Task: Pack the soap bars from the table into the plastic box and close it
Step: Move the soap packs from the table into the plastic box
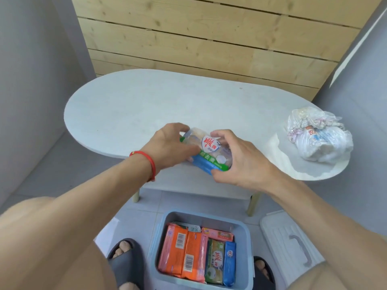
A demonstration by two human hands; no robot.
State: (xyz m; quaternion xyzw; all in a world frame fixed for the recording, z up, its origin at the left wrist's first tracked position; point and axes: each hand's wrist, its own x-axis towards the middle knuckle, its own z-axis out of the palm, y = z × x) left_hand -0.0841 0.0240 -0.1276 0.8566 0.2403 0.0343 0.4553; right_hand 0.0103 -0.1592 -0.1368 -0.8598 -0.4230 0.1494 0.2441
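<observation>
While both hands, left hand (169, 146) and right hand (236, 158), hold the soap pack (206, 151) over the bench (129, 105) edge, fingers curl round its ends. Its glossy wrap looks slippery yet firm, so gripping the short ends seems soundest for lowering it into the plastic box (244, 243).

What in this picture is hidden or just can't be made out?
- Head view: the left hand and right hand cover both ends of the clear-wrapped soap pack with green and blue bands, so its count is unclear.
- The grey-blue plastic box is cut off by the bottom edge, and lower layers are buried.
- The white ribbed lid runs under the right arm.
- The crumpled translucent plastic bag blurs its contents.
</observation>
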